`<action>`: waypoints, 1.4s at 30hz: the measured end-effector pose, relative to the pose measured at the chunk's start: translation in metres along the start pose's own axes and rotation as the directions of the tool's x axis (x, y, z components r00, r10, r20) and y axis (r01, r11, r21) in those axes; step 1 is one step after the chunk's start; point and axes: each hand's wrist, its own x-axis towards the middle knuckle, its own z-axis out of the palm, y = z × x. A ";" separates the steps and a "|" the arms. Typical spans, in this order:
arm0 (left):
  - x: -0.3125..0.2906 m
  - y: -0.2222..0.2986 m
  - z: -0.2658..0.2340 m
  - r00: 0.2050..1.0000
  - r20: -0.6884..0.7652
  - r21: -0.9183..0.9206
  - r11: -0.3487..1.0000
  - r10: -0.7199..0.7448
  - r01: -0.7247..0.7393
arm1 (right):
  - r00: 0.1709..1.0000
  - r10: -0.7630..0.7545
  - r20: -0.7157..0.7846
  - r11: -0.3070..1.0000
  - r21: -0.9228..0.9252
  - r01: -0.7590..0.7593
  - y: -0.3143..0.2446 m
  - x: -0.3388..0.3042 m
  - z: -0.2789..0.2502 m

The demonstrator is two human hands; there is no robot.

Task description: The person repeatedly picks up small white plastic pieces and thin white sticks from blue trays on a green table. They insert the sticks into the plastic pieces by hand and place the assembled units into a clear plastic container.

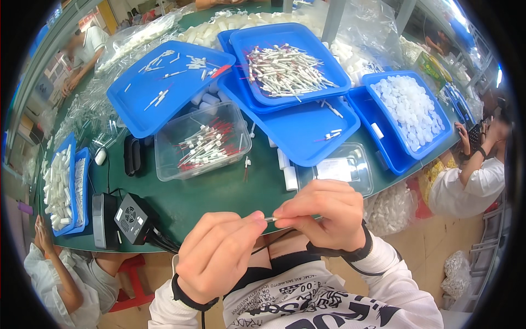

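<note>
Filling mid-frame, the green table [170,205] is carrying a clear bin [167,165] of red-wired parts [211,142], left of center. Lower center, the left hand [222,255], fingertips bunched, and the right hand [331,214], thumb to finger, are pinching opposite ends of a tiny silvery part [269,219]. Honestly, with so little sticking out, a slipping pinch could be sending it floorward.

"What does the slim piece [269,219] look like?"

"Small, pale greyish, its ends hidden by fingers."

"Where?"

"Toward six o'clock from the view's middle, pinched between the left hand [222,252] at eight o'clock and right hand [332,215] at three."

"Pose?"

"Nearly level, nine to three."
</note>
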 end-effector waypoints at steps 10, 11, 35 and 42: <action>0.000 -0.015 0.004 0.992 0.098 -0.044 0.996 -0.076 0.081 | 0.966 -0.055 0.253 0.970 -0.214 0.111 0.006 0.013 -0.005; 0.004 -0.020 0.006 0.989 0.111 -0.030 0.994 -0.097 0.101 | 0.967 -0.058 0.248 0.948 -0.290 0.131 0.013 0.017 -0.005; 0.019 -0.116 0.005 0.814 0.255 0.286 0.845 -0.522 0.452 | 0.749 0.640 0.172 0.578 -0.750 -0.322 0.162 0.030 -0.109; 0.020 -0.055 -0.009 0.824 0.055 -0.433 0.730 -0.564 0.529 | 0.675 0.729 -0.113 0.286 -0.846 -0.450 0.176 0.038 -0.078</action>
